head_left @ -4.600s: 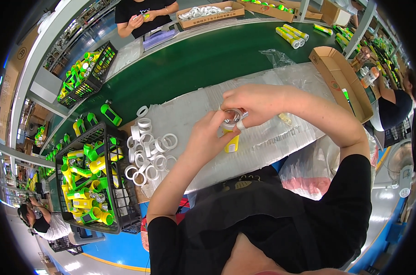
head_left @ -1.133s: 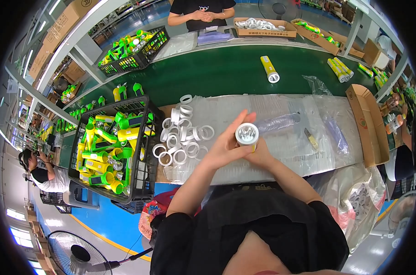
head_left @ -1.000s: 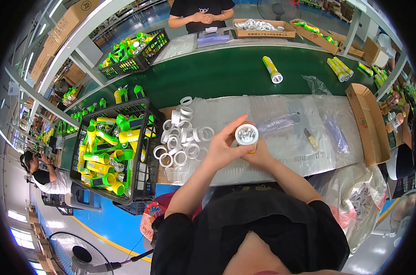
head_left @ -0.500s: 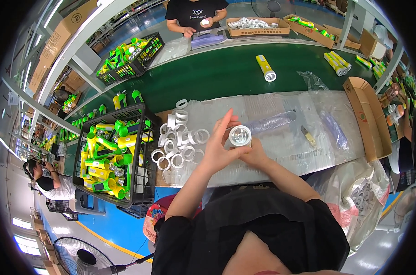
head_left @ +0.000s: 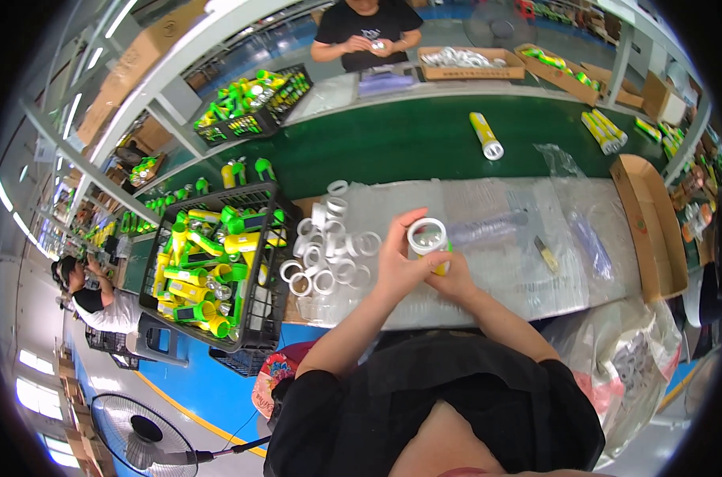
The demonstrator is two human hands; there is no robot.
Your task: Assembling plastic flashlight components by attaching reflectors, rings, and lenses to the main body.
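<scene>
Above the middle of the work surface my two hands hold a yellow flashlight (head_left: 440, 267), its lens end facing up. My left hand (head_left: 400, 266) is closed with thumb and fingers around a white plastic ring (head_left: 427, 236) at the flashlight's head. Through the ring the shiny reflector shows; whether the ring is fully seated I cannot tell. Lower down, my right hand (head_left: 458, 280) grips the flashlight's body, its fingers partly hidden. Several loose white rings (head_left: 323, 281) lie to the left of my hands.
A black crate (head_left: 280, 270) of yellow-green flashlights stands at left. A utility knife (head_left: 546, 254), plastic sleeves (head_left: 590, 245) and a cardboard tray (head_left: 651, 226) lie to the right. One flashlight (head_left: 485, 135) rests on the green belt (head_left: 392, 131). Across it a co-worker (head_left: 367, 36) handles a small white part.
The whole view has shifted, so things sit further right and lower. The flashlight's yellow body now shows below the ring, which is tilted differently. Across the belt, the co-worker's hands have come together.
</scene>
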